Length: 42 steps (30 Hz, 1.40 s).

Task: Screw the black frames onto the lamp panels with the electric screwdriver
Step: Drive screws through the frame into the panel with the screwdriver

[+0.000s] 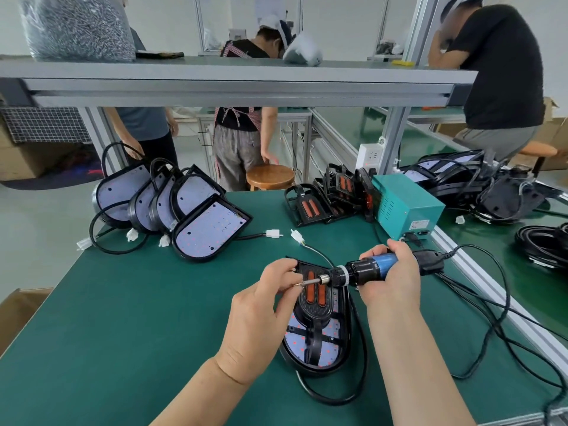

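Right hand (390, 281) wrapped round electric screwdriver (362, 270), held level, bit pointing left. Left hand (261, 315) pinches a small screw (296, 284) at the bit tip. Both above lamp panel (319, 342) with black frame (313, 305) on it, lying on green worktop (138, 318).

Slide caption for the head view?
Right hand holds the electric screwdriver while left hand pinches a screw at its bit above a lamp panel.

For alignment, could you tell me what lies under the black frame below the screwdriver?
A lamp panel, its red-dotted board showing through openings in the black frame; its far end is hidden.
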Tool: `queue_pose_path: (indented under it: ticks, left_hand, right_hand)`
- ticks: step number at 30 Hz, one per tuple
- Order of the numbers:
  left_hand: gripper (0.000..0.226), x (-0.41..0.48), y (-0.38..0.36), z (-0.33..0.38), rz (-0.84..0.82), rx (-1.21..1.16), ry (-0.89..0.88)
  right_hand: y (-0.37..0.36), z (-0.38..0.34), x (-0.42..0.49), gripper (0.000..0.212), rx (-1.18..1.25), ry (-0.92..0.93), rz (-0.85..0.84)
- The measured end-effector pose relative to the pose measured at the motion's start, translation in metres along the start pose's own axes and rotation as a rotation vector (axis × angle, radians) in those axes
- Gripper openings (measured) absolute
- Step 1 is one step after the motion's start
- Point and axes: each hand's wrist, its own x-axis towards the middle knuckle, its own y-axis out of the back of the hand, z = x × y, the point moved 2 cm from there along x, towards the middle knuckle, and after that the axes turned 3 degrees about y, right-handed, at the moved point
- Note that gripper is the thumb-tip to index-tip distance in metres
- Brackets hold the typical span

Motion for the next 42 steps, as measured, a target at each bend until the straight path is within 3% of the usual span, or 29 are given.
queue_pose_path:
  ticks: [7,10,11,14,15,17,21,27,36,42]
  left_hand:
    - [0.065,-0.006,-0.007,-0.009,-0.045,-0.076,0.159]
    - [0.057,-0.007,-0.001,-0.022,0.0,-0.106,0.221]
    - [0.05,-0.007,0.001,-0.03,0.016,-0.159,0.32]
    - [0.022,-0.003,-0.006,-0.053,-0.047,-0.398,0.852]
    - [0.024,-0.002,-0.011,-0.059,-0.133,-0.419,0.972]
    - [0.052,0.004,-0.02,-0.065,-0.335,-0.415,1.054]
    - [0.074,0.014,-0.036,-0.059,-0.605,-0.315,1.018]
    - [0.037,0.011,-0.046,-0.064,-0.613,-0.346,1.008]
    - [0.066,0.011,-0.045,-0.06,-0.591,-0.363,0.995]
    - [0.051,0.011,-0.047,-0.063,-0.607,-0.383,0.998]
  right_hand:
    - [-0.006,-0.003,0.0,0.016,0.03,0.055,-0.02]
    - [-0.008,-0.007,0.003,0.016,-0.002,0.118,-0.062]
    - [-0.007,-0.008,0.004,0.015,-0.025,0.15,-0.08]
    - [-0.009,-0.009,0.002,0.014,-0.106,0.233,-0.158]
    - [-0.01,-0.008,0.0,0.015,-0.143,0.255,-0.185]
    - [-0.012,-0.003,-0.006,0.017,-0.223,0.292,-0.232]
    - [-0.016,0.006,-0.02,0.017,-0.306,0.331,-0.316]
    - [-0.025,0.014,-0.033,0.016,-0.353,0.393,-0.391]
    - [-0.031,0.02,-0.038,0.013,-0.388,0.414,-0.449]
    - [-0.033,0.02,-0.039,0.013,-0.416,0.424,-0.472]
